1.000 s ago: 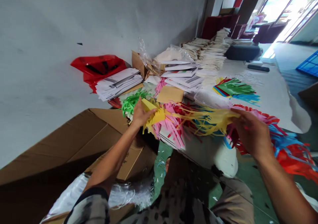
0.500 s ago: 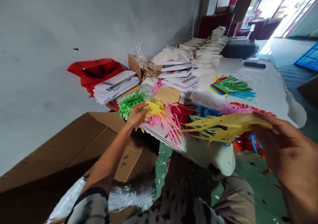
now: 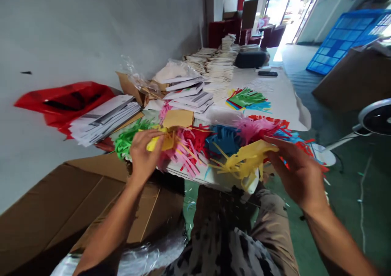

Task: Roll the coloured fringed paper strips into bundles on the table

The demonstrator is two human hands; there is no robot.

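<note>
Currently, a neater fanned stack [image 3: 247, 98] of paper fringes sits at one o'clock on the white-covered table [image 3: 284, 104], while multicoloured paper fringes [image 3: 214, 141] lie heaped at its edge. Left hand [image 3: 142, 155], at nine o'clock of the heap, curls narrowly on a yellow paper fringe [image 3: 160, 143]. Right hand [image 3: 296, 172] half open, fingers [image 3: 270, 141] over a second yellow fringe [image 3: 244, 164]; pinch unclear.
</note>
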